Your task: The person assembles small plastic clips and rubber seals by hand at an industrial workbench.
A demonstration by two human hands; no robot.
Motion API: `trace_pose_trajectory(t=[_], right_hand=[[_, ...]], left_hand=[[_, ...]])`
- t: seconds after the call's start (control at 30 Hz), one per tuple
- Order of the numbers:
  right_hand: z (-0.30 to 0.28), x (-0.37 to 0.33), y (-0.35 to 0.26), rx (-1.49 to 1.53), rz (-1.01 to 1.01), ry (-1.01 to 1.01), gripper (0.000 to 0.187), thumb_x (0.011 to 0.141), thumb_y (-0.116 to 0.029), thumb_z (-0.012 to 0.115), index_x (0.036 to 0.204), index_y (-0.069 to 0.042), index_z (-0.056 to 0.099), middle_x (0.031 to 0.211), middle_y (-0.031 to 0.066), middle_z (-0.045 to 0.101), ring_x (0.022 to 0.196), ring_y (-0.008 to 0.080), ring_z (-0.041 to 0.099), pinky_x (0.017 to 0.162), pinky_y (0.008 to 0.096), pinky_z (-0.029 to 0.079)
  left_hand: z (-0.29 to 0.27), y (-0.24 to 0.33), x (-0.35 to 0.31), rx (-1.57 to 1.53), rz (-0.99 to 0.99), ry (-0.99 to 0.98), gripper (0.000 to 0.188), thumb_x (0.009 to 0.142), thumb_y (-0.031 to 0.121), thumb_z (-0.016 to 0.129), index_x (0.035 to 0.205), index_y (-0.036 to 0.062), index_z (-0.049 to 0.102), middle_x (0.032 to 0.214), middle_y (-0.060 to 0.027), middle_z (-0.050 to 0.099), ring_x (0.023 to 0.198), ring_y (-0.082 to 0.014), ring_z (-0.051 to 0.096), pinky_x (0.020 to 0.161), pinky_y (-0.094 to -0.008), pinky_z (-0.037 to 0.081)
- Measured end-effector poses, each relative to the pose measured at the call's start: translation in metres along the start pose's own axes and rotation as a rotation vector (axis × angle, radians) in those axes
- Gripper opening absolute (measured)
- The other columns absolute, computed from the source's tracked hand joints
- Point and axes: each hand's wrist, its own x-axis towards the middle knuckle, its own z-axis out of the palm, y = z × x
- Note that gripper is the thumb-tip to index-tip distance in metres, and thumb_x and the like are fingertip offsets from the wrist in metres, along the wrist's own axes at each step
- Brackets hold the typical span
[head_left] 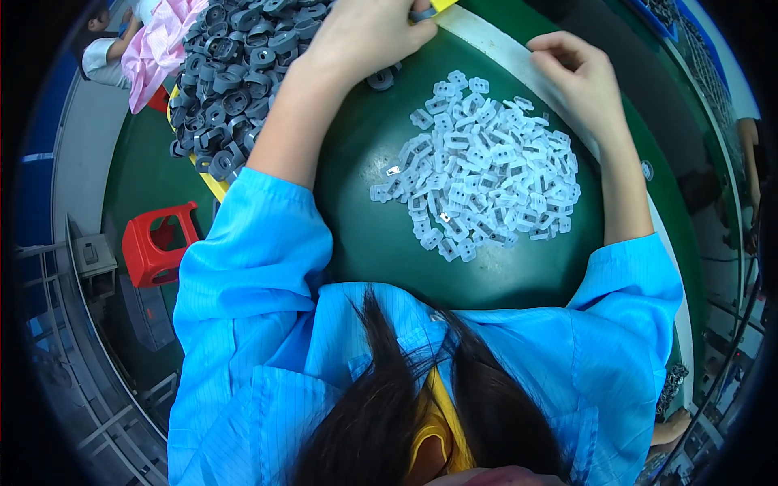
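Observation:
My left hand (369, 36) reaches past the grey pile to the top edge, where the picture cuts off its upper part. Its thumb and fingers close on a small grey plastic part (420, 6), of which only a bit shows, beside a yellow edge (442, 4). My right hand (585, 79) hovers near the white strip (519, 61), fingers loosely curled, a gap between thumb and forefinger and nothing visible in them. Between my forearms a heap of small translucent white plastic pieces (486, 170) lies on the green table (356, 235). Some carry shiny metal bits.
Dark grey ring-like plastic parts (235, 81) are piled in a yellow-edged container (212, 185) at the left. A red stool (158, 243) stands on the floor beyond it. Pink cloth (162, 49) and another person (109, 49) show at the upper left. Another person's hand (671, 428) is at the lower right.

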Motion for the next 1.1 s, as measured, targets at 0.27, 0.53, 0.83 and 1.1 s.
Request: trace_pose_trajectory(t=[0.27,0.53,0.83,1.1], right_hand=[[0.029,-0.005,-0.026,-0.133,-0.177,-0.189,0.019,0.077,-0.017,0.071,0.088,-0.002,0.070,0.079,0.0133,0.068,0.072,0.0262,0.065,0.069,0.0344,0.052],[0.011,-0.005,-0.025,-0.164,0.011,-0.096,0.024,0.079,-0.021,0.072,0.088,0.001,0.071,0.083,0.0131,0.066,0.075,0.0253,0.065,0.069,0.0351,0.050],[0.031,-0.016,-0.039,-0.475,-0.024,-0.029,0.018,0.077,-0.016,0.072,0.085,0.000,0.071,0.080,0.0157,0.066,0.076,0.0308,0.065,0.073,0.0394,0.051],[0.004,-0.002,-0.015,0.333,0.232,-0.152,0.016,0.088,-0.019,0.070,0.095,-0.005,0.069,0.084,-0.0048,0.063,0.073,0.0025,0.052,0.062,0.0185,0.038]], left_hand=[[0.052,0.006,0.014,-0.544,-0.125,0.059,0.016,0.078,-0.002,0.063,0.093,-0.0060,0.065,0.087,-0.0173,0.066,0.079,-0.0237,0.069,0.070,-0.0291,0.054],[0.060,0.009,0.006,-0.495,-0.197,-0.028,0.016,0.079,0.000,0.070,0.089,-0.0023,0.058,0.072,-0.0135,0.065,0.065,-0.0176,0.065,0.061,-0.0278,0.051],[0.059,0.022,0.003,-0.710,-0.293,0.086,0.026,0.078,-0.003,0.070,0.101,-0.0036,0.057,0.084,-0.0126,0.065,0.075,-0.0144,0.065,0.067,-0.0269,0.053],[0.068,0.021,0.004,-0.692,-0.306,-0.099,0.031,0.079,-0.005,0.068,0.107,-0.0030,0.056,0.092,-0.0121,0.066,0.083,-0.0163,0.066,0.074,-0.0273,0.054]])
